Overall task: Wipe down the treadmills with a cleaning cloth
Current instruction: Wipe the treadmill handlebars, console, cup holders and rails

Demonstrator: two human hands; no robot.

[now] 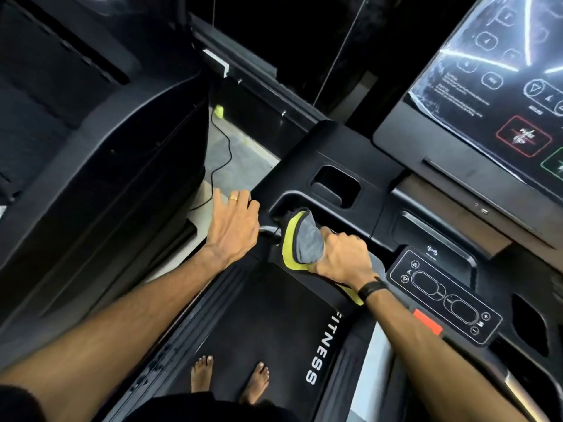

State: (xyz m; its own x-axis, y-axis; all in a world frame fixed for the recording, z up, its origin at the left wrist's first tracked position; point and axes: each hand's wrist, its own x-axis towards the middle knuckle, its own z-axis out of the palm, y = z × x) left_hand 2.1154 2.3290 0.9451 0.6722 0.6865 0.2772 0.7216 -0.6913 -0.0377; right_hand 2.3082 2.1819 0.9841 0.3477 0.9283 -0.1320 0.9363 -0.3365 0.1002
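The right hand (341,257) grips the cloth (304,242), which pokes out past its curled fingers. The left hand (233,226) rests flat on the treadmill (380,190), fingers straight.

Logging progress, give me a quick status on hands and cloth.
Right hand grips cleaning cloth, pushed into console recess. Left hand rests on console edge. Nothing blocking.

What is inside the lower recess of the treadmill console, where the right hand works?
The tip of the grey and yellow cleaning cloth is pushed into the lower recess, gripped by the right hand. The recess is dark, and the cloth covers part of it, so anything else inside cannot be seen.
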